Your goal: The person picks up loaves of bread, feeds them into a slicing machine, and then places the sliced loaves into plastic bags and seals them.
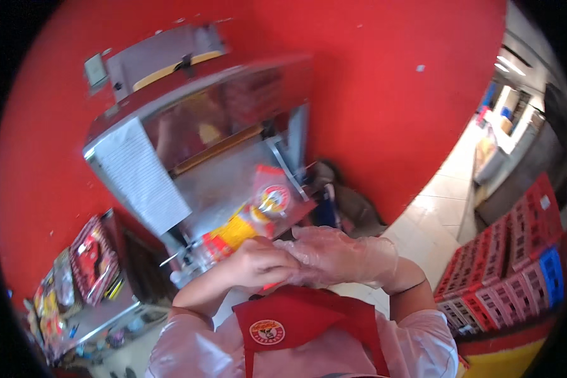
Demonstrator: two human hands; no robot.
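Observation:
My bare left hand (266, 263) is closed in front of my chest, its curled fingers against the clear plastic glove (377, 259) worn on my right hand (334, 252). The gloved hand points left and its fingertips are partly hidden and blurred where the two hands meet. Just beyond the hands, a yellow and red printed plastic bag (233, 234) lies on the steel bed of a metal machine (217, 183). Beside it lies a red, partly see-through bag (272, 189) with a round emblem.
A white printed sheet (135, 170) covers the machine's left side. At the left, a low metal table (116, 313) bears several packages (94, 258). Stacked red crates (504, 264) stand at the right beside a tiled floor (431, 211). A red wall (372, 113) rises behind the machine.

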